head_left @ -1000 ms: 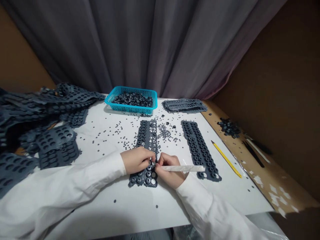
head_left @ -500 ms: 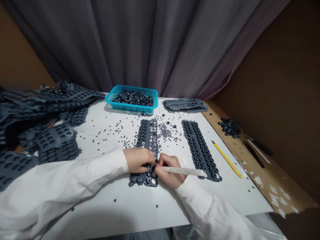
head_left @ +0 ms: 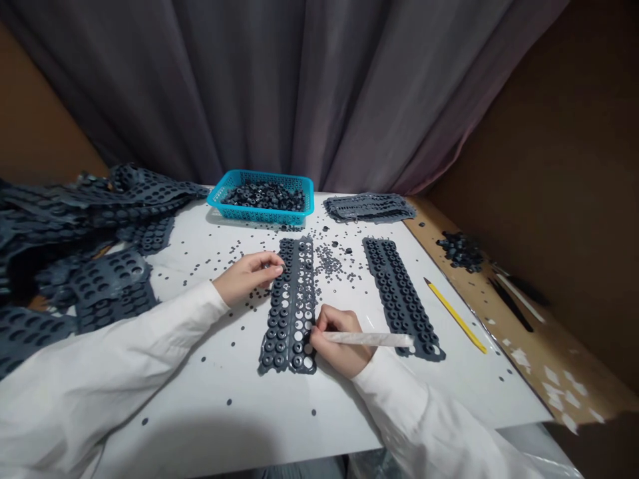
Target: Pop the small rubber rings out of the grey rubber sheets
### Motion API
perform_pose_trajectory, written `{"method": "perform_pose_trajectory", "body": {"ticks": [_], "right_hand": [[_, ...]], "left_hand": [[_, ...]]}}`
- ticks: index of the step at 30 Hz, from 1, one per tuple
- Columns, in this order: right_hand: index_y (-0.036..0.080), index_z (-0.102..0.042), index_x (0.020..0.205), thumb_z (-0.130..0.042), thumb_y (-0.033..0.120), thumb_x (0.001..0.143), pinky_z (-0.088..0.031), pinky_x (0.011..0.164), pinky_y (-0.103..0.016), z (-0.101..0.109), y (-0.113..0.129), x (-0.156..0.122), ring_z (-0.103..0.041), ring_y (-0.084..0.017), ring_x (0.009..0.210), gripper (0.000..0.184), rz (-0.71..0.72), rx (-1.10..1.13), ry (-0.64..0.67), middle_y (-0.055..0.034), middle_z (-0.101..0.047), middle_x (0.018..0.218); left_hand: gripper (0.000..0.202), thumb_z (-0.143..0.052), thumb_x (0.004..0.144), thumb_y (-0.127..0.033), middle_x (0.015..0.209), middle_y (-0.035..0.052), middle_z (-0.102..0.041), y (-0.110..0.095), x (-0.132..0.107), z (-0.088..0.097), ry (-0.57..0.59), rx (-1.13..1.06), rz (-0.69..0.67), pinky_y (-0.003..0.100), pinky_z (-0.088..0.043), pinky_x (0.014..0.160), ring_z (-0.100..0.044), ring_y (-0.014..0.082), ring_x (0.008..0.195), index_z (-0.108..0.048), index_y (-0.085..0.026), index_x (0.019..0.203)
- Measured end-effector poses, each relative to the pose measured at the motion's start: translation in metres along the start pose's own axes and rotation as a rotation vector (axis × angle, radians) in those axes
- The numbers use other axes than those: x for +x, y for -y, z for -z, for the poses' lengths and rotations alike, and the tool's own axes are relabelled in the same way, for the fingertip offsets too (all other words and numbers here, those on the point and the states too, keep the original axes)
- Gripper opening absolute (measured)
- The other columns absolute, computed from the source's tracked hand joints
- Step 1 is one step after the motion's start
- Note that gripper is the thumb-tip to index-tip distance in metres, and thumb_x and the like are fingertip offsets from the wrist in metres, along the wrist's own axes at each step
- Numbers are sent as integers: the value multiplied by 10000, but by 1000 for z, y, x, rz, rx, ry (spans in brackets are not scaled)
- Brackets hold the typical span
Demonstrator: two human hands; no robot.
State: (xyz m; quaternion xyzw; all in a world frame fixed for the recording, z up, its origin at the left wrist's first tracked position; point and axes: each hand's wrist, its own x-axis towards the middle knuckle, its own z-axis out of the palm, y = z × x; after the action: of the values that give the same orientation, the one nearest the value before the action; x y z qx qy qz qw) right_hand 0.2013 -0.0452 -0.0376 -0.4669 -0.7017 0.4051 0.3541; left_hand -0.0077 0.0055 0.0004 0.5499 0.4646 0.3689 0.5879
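A dark grey rubber strip (head_left: 291, 306) with rows of rings and several punched-out holes lies in the middle of the white table (head_left: 239, 399). My right hand (head_left: 339, 339) grips a white wrapped stick tool (head_left: 369, 338), its tip at the strip's right edge. My left hand (head_left: 247, 276) hovers left of the strip's upper part, fingers pinched together near its edge; what they hold is too small to see.
A second full rubber strip (head_left: 402, 296) lies to the right, a yellow pencil (head_left: 454, 315) beyond it. A blue basket (head_left: 262, 198) of black rings stands at the back, a stack of strips (head_left: 369, 207) beside it. Emptied sheets (head_left: 90, 246) pile at left. Small discs scatter about.
My left hand has lifted off the lower part of the strip and moved up and left, uncovering the strip. My right hand with the tool has stayed put.
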Motion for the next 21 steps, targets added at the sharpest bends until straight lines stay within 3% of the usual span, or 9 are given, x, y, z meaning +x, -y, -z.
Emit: {"method": "perform_pose_trajectory", "body": {"ticks": [3, 5, 8, 10, 12, 14, 18, 21], "right_hand": [[202, -320, 513, -488, 139, 622, -239, 408, -182, 1, 3, -3, -314, -62, 415, 210, -18, 43, -20, 69, -372, 437], [200, -323, 507, -486, 131, 613, -233, 405, -183, 1, 4, -4, -315, -61, 416, 206, -16, 43, 4, 66, -376, 439], [196, -329, 503, -485, 122, 609, -233, 405, -182, 0, 3, -6, -317, -59, 415, 203, 11, 35, 26, 65, -379, 440], [195, -330, 503, -487, 122, 615, -233, 404, -180, -1, 2, -6, -312, -56, 410, 207, 18, 25, 29, 68, -373, 435], [193, -336, 506, -487, 119, 617, -230, 404, -180, -2, 1, -6, -311, -55, 409, 201, 22, 9, 38, 70, -370, 433], [193, -337, 507, -486, 120, 616, -225, 407, -183, -2, 1, -6, -306, -55, 411, 199, 31, -11, 39, 72, -360, 430], [194, -328, 502, -486, 130, 614, -220, 410, -188, -1, 1, -5, -299, -57, 415, 204, 41, -36, 41, 72, -344, 432], [194, -336, 504, -491, 141, 619, -224, 408, -187, 0, 2, -5, -307, -58, 414, 200, 35, -38, 53, 69, -357, 435]], "left_hand": [[142, -555, 687, -249, 552, -35, -448, 3, -10, -5, 116, -325, 263, 182, -240, 432, -352, 58, 431, -495, -146, 763], [137, -515, 628, -188, 585, -4, -500, 5, -18, -13, 184, -432, 368, 180, -244, 411, -372, 62, 424, -485, -143, 754], [201, -470, 551, -162, 629, 23, -546, 5, -23, -24, 301, -452, 444, 180, -253, 383, -394, 72, 419, -477, -148, 752], [171, -486, 587, -205, 640, 19, -545, 4, -23, -28, 342, -394, 454, 177, -248, 377, -390, 71, 421, -472, -155, 750], [149, -519, 662, -287, 611, -5, -517, 2, -21, -31, 352, -229, 384, 176, -245, 382, -368, 64, 419, -469, -160, 723], [192, -560, 698, -338, 595, -20, -502, 1, -19, -33, 362, 78, 202, 183, -276, 419, -380, 68, 452, -496, -157, 693], [68, -609, 692, -218, 640, -10, -543, 1, -17, -37, 465, 701, -187, 209, -337, 545, -463, 108, 585, -578, -158, 703], [73, -627, 683, -157, 724, 20, -580, 1, -16, -43, 590, 885, -271, 234, -360, 593, -509, 151, 661, -586, -166, 743]]}}
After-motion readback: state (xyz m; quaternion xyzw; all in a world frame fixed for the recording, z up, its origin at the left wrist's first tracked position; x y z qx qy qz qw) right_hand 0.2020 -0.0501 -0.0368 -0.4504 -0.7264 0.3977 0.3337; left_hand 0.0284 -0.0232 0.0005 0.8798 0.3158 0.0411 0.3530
